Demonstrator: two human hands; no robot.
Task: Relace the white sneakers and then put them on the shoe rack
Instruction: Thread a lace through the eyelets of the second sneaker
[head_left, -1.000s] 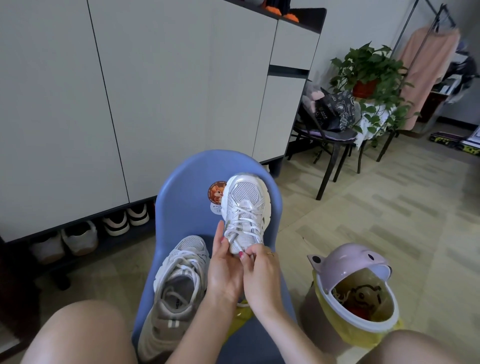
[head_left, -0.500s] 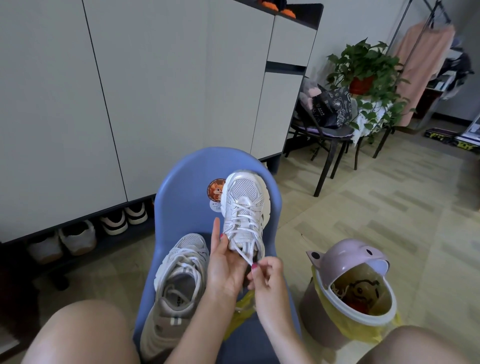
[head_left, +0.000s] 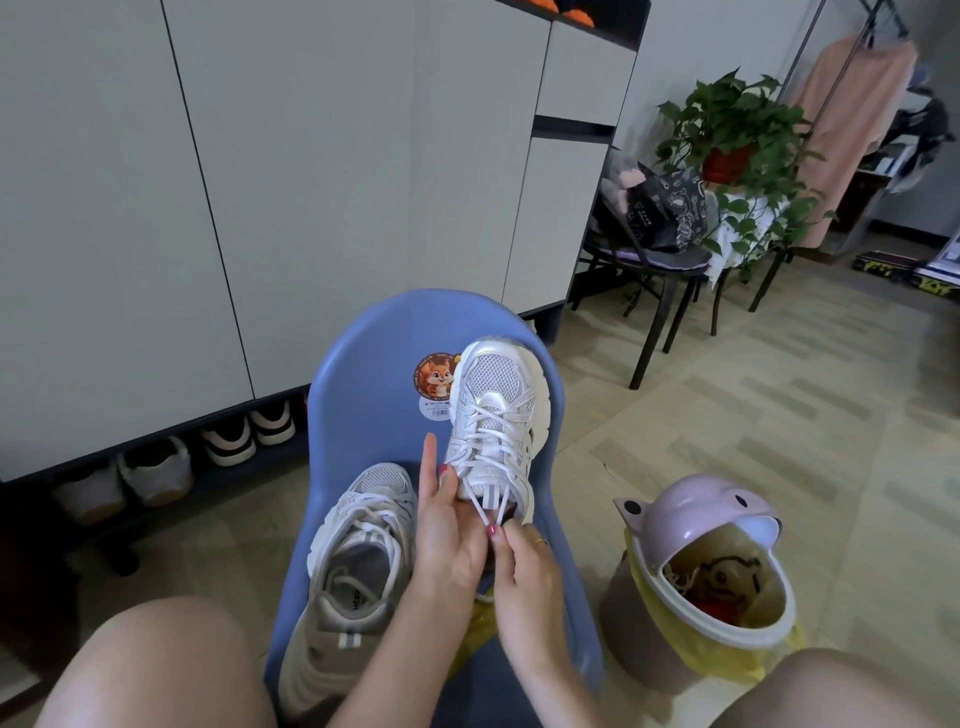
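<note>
On the seat of the blue moulded plastic chair stand both white mesh sneakers. One white mesh sneaker leans toe-up against the backrest, near its right edge; the second sneaker lies flat along the left edge, its laces slack. The left hand holds the upright shoe at the tongue, thumb curled onto it, forefinger pointing straight up. The right hand pinches a white lace end between thumb and fingertips.

To my eye, the lace wants drawing snug and even through the top eyelets, with the left hand keeping the shoe from tipping off the backrest.

Beside the chair's right edge sits a pink animal-shaped waste bin, lid swung open, lined with a yellow bag; scraps lie inside, too murky to name. The dark shoe rack under the cabinets holds several pairs.
</note>
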